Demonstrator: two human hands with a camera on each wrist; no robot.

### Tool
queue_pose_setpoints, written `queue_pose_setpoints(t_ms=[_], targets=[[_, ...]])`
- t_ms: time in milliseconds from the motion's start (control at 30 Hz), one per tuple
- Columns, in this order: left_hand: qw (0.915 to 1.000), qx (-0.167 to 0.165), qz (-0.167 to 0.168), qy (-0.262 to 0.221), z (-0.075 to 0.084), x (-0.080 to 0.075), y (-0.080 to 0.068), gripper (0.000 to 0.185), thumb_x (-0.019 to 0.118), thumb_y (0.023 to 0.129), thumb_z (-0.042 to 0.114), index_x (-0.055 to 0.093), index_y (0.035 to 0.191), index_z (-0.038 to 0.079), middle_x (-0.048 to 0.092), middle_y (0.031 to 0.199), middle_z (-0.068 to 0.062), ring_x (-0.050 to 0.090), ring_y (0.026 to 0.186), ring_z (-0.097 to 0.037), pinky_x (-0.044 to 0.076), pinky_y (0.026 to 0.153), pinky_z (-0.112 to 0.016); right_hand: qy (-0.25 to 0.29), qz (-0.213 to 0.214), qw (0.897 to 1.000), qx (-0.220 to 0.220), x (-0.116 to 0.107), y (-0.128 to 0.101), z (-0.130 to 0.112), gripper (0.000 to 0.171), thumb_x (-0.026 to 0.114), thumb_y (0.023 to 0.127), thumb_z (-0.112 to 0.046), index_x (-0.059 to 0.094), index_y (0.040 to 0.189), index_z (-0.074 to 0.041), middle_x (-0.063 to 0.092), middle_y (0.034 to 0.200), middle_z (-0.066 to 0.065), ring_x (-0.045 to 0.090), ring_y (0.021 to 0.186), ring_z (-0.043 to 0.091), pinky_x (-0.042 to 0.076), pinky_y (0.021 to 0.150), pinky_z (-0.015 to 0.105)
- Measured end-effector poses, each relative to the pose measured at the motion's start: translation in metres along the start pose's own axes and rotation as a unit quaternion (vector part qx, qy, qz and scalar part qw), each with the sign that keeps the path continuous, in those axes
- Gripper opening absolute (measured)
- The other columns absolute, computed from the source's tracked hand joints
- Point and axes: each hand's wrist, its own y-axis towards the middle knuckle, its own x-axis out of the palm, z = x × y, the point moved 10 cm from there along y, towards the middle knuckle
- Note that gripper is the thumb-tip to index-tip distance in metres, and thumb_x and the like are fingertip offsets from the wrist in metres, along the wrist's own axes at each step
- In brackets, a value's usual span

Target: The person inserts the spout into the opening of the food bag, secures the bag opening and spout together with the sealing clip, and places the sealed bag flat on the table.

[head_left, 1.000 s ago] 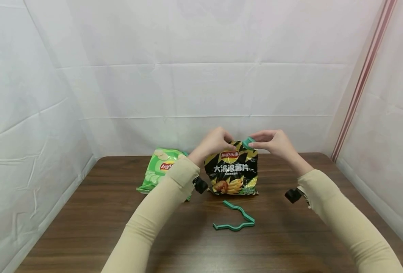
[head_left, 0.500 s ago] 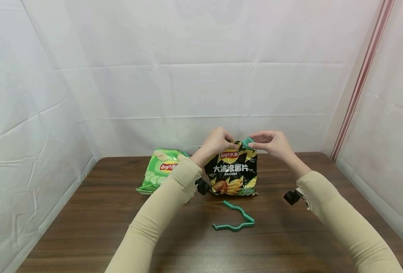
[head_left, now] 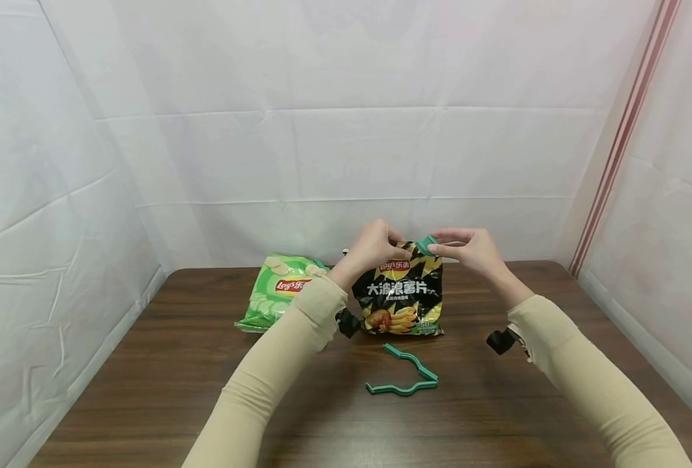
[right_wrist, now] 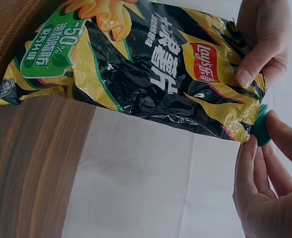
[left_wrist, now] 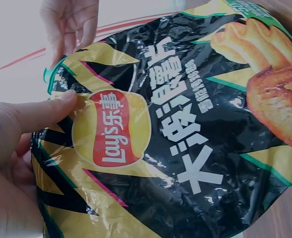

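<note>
Hands raised together: left hand (head_left: 371, 246) pinching black chip bag (head_left: 401, 298), right hand (head_left: 469, 248) pinching teal clip (head_left: 425, 245).

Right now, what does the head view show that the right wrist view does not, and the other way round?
Only the head view shows the green chip bag lying behind the left sleeve and the open green clip on the table. Only the right wrist view shows the "-50%" label on the black chip bag. Both show the hands, left hand and right hand, holding that bag's top, the right pinching a green clip end.
</note>
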Motion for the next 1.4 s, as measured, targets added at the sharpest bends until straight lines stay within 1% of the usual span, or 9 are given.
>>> queue_pose_setpoints(t_ms=[167,300,500,733,933,1033,1167,1267,1400], targets=[[0.9999,-0.008,0.004,0.008,-0.002,0.003,0.001,0.021,0.076,0.082,0.026,0.077,0.096,0.011,0.074,0.083,-0.003,0.057,0.054,-0.01,0.043,0.051,-0.022,0.004,-0.002,1.0,0.001,0.0,0.0,0.0,0.053,0.073,0.08,-0.046,0.066,0.121,-0.013,0.066,0.117,0.015,0.064,0.107,0.028,0.05,0.077,0.032],[0.9998,-0.01,0.013,0.014,-0.002,0.004,0.0,0.021,0.076,0.082,0.026,0.077,0.097,0.012,0.074,0.079,-0.001,0.052,0.047,-0.01,0.04,0.047,-0.022,0.007,-0.001,1.0,0.004,0.0,0.001,0.001,0.054,0.073,0.079,-0.046,0.066,0.121,-0.013,0.066,0.117,0.015,0.064,0.107,0.028,0.05,0.078,0.033],[0.9993,-0.009,0.026,0.025,0.001,0.003,-0.001,0.019,0.076,0.081,0.028,0.077,0.093,0.014,0.073,0.077,0.001,0.054,0.051,-0.01,0.039,0.048,-0.022,0.004,0.004,1.0,0.002,-0.002,0.001,0.001,0.055,0.074,0.078,-0.048,0.066,0.121,-0.013,0.066,0.117,0.015,0.064,0.107,0.028,0.048,0.079,0.032],[0.9988,0.006,0.032,0.037,0.0,0.003,0.002,0.017,0.075,0.082,0.029,0.077,0.09,0.015,0.072,0.073,0.003,0.054,0.053,-0.01,0.038,0.049,-0.021,-0.007,0.01,1.0,-0.004,-0.003,0.003,-0.003,0.053,0.074,0.078,-0.046,0.067,0.119,-0.013,0.067,0.116,0.015,0.065,0.106,0.028,0.046,0.077,0.031],[0.9994,0.012,0.023,0.022,-0.002,0.005,0.003,0.017,0.075,0.082,0.027,0.077,0.092,0.013,0.073,0.076,-0.001,0.054,0.052,-0.01,0.039,0.05,-0.021,-0.013,0.009,1.0,-0.013,-0.003,0.003,-0.007,0.052,0.075,0.077,-0.046,0.069,0.117,-0.013,0.068,0.114,0.015,0.066,0.104,0.029,0.041,0.06,0.028],[0.9988,0.018,0.034,0.031,0.0,0.003,0.002,0.015,0.076,0.082,0.026,0.078,0.09,0.013,0.073,0.076,-0.001,0.055,0.053,-0.009,0.039,0.049,-0.021,-0.012,0.006,1.0,-0.016,-0.004,0.004,-0.009,0.051,0.076,0.077,-0.046,0.069,0.116,-0.014,0.069,0.113,0.015,0.066,0.103,0.029,0.035,0.05,0.028],[0.9971,0.023,0.053,0.05,0.002,0.002,0.001,0.016,0.076,0.081,0.026,0.078,0.091,0.014,0.074,0.078,0.0,0.057,0.054,-0.008,0.039,0.049,-0.02,-0.011,0.006,1.0,-0.019,-0.004,0.004,-0.01,0.05,0.076,0.076,-0.045,0.07,0.115,-0.014,0.069,0.111,0.015,0.067,0.101,0.028,0.03,0.045,0.028],[0.9957,0.025,0.063,0.063,0.004,0.001,0.001,0.018,0.076,0.081,0.027,0.077,0.094,0.015,0.074,0.08,0.002,0.058,0.054,-0.007,0.04,0.048,-0.02,-0.011,0.007,1.0,-0.018,-0.005,0.004,-0.009,0.05,0.076,0.077,-0.045,0.07,0.116,-0.014,0.069,0.112,0.014,0.067,0.101,0.027,0.035,0.051,0.028],[0.9935,0.035,0.071,0.082,0.004,0.002,0.0,0.017,0.074,0.082,0.029,0.077,0.093,0.017,0.072,0.073,0.004,0.055,0.051,-0.007,0.037,0.045,-0.02,-0.014,0.005,1.0,-0.017,-0.005,0.004,-0.007,0.048,0.075,0.079,-0.042,0.068,0.118,-0.014,0.068,0.114,0.014,0.066,0.104,0.028,0.045,0.067,0.029]])
